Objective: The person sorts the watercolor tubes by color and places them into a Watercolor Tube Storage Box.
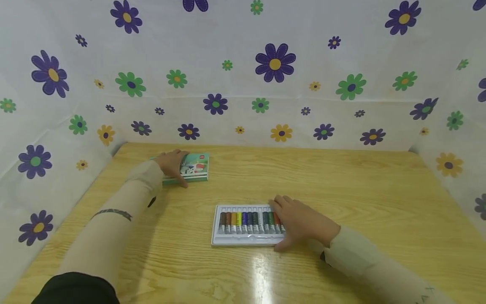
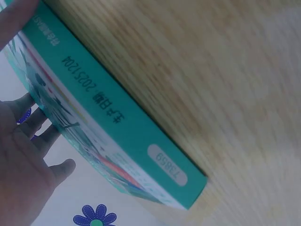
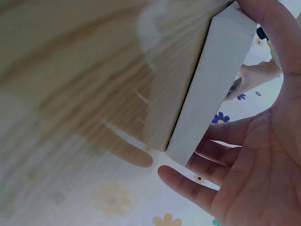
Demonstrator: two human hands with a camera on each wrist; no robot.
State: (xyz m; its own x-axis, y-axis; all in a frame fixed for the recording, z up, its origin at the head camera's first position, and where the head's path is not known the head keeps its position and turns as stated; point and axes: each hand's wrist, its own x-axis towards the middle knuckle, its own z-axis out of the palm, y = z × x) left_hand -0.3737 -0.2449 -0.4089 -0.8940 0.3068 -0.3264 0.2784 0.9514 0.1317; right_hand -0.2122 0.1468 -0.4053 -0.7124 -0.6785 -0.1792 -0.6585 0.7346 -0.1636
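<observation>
A green box [image 1: 197, 165] with a printed picture on its lid lies at the back left of the table. My left hand [image 1: 172, 164] spans it from above, thumb at the near side and fingers toward the far edge. In the left wrist view the box's green side [image 2: 108, 103] carries printed text and numbers. Nearer the middle lies a white tray of paint tubes [image 1: 248, 223] in a row of several colours. My right hand [image 1: 300, 221] grips the tray's right end, thumb on the near edge and fingers on the far one, covering the last tubes. The tray's white side [image 3: 211, 84] shows in the right wrist view.
Both things lie on a wood-grain table [image 1: 303, 177]. A white cloth [image 1: 235, 38] printed with purple, green and yellow flowers hangs behind the table and along both sides. Light reflects off the tabletop in front of the paint tray.
</observation>
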